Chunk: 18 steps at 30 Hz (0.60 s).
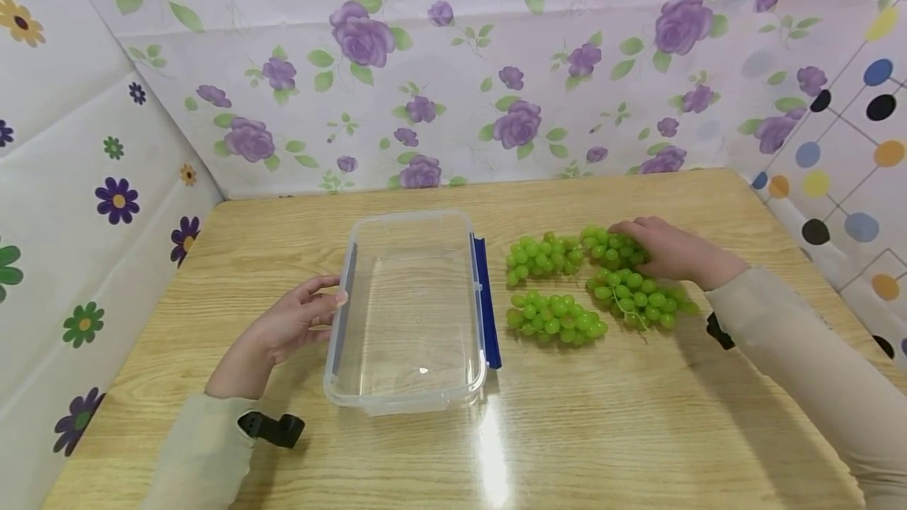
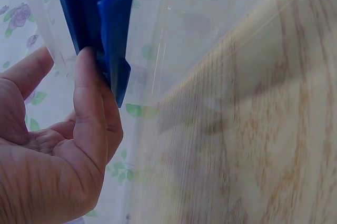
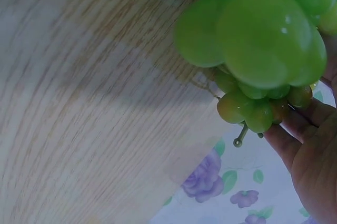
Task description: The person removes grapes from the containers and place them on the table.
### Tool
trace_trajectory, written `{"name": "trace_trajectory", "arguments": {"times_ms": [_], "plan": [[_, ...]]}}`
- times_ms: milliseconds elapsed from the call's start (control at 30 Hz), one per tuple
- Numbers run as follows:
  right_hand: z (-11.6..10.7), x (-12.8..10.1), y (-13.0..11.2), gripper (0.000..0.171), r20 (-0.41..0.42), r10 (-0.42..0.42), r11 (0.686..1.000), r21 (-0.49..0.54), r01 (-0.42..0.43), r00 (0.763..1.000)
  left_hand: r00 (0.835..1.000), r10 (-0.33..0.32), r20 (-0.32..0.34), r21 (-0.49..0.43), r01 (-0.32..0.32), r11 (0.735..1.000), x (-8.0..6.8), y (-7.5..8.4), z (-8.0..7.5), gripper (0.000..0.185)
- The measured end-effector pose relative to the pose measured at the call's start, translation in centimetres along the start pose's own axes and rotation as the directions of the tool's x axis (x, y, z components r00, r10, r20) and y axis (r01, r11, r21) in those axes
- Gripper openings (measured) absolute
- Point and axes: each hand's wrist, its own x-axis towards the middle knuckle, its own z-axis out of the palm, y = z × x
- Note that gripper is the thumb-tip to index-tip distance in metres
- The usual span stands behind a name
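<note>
Under the right hand lies a grape bunch, seemingly grasped.

Bright, even light; glare streaks the table; wrist views are soft, close-up grapes blurred.

No writing, label, brand or number can be read anywhere here: not on the clear box, its blue clips, the grapes, the table or the flowered sheets.
</note>
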Motion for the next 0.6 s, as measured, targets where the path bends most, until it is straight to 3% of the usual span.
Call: {"name": "trace_trajectory", "arguments": {"times_ms": [600], "plan": [[0.21,-0.54,0.26,0.068,-0.005,0.021,1.0,-0.013,-0.021,1.0,1.0,0.003,0.009,0.011,-0.003,1.0,0.91,0.01,0.1,0.068]]}}
